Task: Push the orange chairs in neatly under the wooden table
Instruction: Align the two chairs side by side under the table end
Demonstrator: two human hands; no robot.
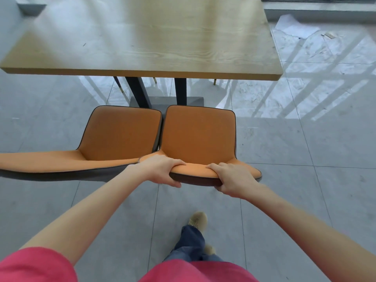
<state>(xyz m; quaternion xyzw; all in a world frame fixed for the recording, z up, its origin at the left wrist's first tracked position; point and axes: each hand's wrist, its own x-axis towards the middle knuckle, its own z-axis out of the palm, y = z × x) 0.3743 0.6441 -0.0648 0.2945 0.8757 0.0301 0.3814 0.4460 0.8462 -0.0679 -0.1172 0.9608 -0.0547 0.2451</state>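
Observation:
Two orange chairs stand side by side in front of the wooden table (154,37), their seats short of its near edge. The right chair (199,135) has its backrest top toward me. My left hand (160,169) grips the left part of that backrest rim, fingers curled over it. My right hand (234,178) grips the right part of the same rim. The left chair (120,133) touches the right one, and its backrest stretches off to the left edge of the view.
The table stands on dark legs and a dark base plate (166,100) on a grey tiled floor. Thin chair legs (214,81) show beyond the table. White sheets (295,25) lie on the floor at the far right. My shoe (198,219) is behind the right chair.

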